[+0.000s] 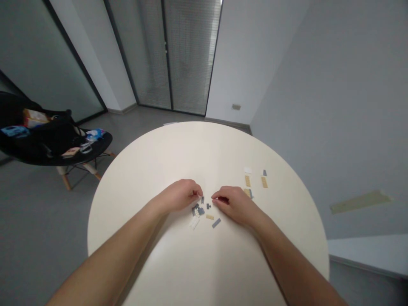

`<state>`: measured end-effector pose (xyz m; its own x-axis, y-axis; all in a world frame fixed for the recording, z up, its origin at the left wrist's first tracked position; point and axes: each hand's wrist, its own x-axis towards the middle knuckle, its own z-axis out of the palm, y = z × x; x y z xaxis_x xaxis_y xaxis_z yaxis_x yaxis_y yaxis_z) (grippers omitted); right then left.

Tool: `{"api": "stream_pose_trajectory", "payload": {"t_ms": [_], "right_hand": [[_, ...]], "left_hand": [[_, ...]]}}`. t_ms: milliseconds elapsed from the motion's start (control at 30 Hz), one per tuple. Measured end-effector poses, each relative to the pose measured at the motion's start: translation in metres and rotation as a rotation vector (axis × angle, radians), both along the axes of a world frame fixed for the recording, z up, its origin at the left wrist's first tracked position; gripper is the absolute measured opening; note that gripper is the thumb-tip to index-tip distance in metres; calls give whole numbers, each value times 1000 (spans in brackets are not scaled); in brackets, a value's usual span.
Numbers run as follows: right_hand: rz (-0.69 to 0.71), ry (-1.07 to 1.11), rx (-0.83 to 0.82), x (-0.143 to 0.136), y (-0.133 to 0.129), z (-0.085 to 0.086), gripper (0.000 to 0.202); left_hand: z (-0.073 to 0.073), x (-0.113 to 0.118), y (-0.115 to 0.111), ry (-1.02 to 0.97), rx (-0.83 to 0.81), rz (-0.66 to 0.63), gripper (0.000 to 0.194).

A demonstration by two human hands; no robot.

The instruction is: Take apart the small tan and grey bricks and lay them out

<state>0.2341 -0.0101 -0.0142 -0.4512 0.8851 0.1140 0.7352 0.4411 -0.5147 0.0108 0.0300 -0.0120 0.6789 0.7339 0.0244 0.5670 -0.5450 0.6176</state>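
My left hand (184,194) is over the middle of the table, its fingers curled together. A small dark grey toy brick (202,199) lies right at its fingertips; whether it is gripped I cannot tell. Facing it, my right hand (235,202) has its thumb and forefinger curved and slightly apart, with nothing visible between them. Close to the right fingertips is another dark grey brick (208,206). Below the hands are a loose cluster of grey bricks (200,211), white pieces (194,222), a tan strip (209,217) and a long grey strip (216,223).
Right of my right hand, tan plates (247,181) (264,182), a white piece (247,170) and a dark grey piece (264,173) lie on the round white table (178,148). A black chair (57,160) holding a bag stands at left. Walls and glass doors lie beyond.
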Motion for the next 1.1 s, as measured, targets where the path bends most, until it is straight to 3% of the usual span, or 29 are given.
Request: {"api": "stream_pose_trajectory", "payload": {"t_ms": [267,667,867,1100], "right_hand": [[11,16,-16,-5,6,-1,18],[-9,33,10,-1,5,-2,16],[-21,79,50,-1,5,0,17],[-20,188,140,-5,3,0,18]], "left_hand": [[-14,4,4,7,71,-123,33],[-16,8,4,-8,19,-34,22],[-11,12,0,-197,-154,126,4],[-15,20,-1,-580,-482,95,18]]}}
